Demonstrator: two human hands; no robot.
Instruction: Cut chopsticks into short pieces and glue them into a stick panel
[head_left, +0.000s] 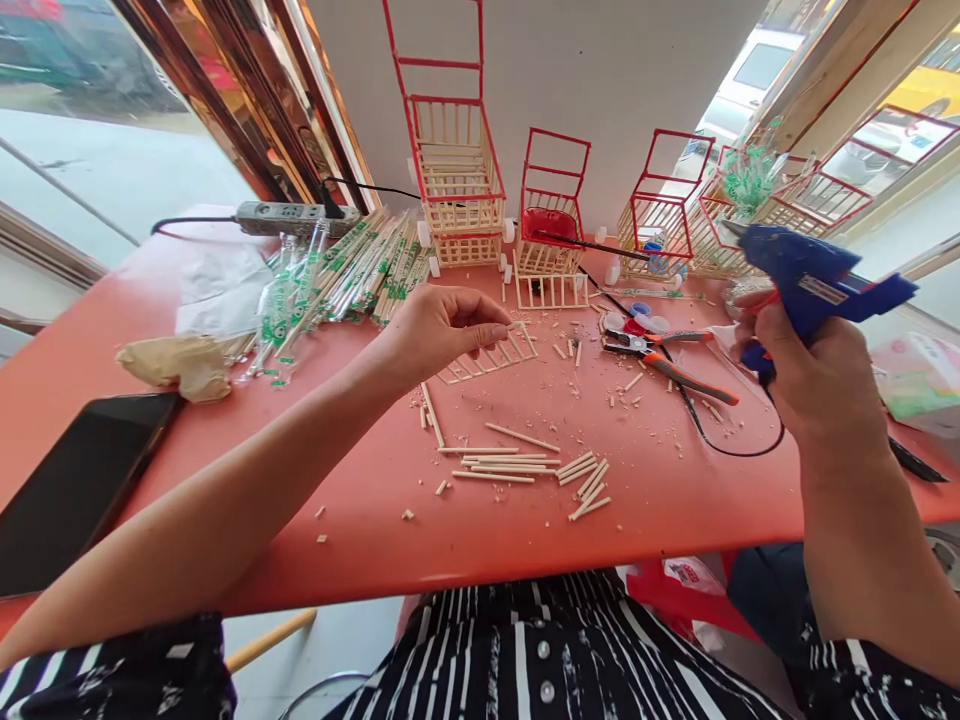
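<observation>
My right hand (825, 370) is wrapped round the handle of a blue glue gun (802, 270), raised over the right side of the table with its nozzle pointing left. In the middle, my left hand (457, 325) pinches with thumb and fingers at the upper edge of a small ladder-like frame of wooden sticks (495, 355). My fingers cover part of this frame. Loose cut sticks (510, 462) lie in front of it, and shorter pieces (589, 480) are grouped to their right. Pliers with orange and grey handles (667, 365) rest between the two hands.
Miniature stick carts with red handles (457, 150) stand along the back. Wrapped sticks (367, 265) and a power strip (292, 217) lie at the back left, a black phone (82, 490) at the left edge. The gun's black cord (720, 450) loops across the red table (360, 530).
</observation>
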